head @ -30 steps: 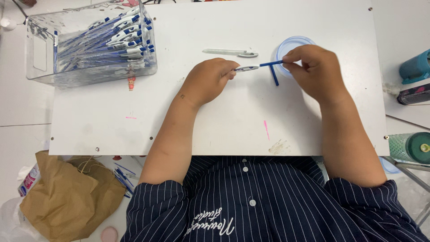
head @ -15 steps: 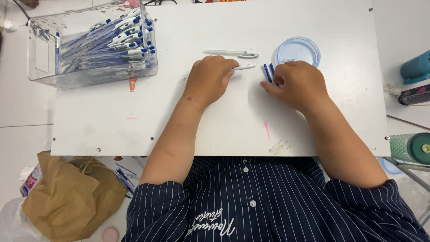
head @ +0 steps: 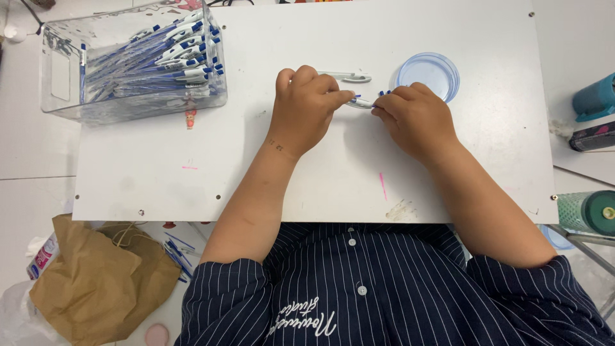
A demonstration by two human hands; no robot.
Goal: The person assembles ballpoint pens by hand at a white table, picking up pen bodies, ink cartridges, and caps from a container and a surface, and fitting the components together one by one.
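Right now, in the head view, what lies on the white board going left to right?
Clear bin of blue-and-white pens → left hand → pen part pinched between both hands → right hand → round clear blue dish.

Looks like a small assembly station, probably in a workshop or a home workroom; hard to say which from this angle. I sit at a plain white board screwed down at its corners, stained with pink marks. A clear plastic bin at my far left is packed with identical blue-and-white pens, bulk stock. A shallow clear blue dish sits ahead. A crumpled brown paper bag lies on the pale floor below.
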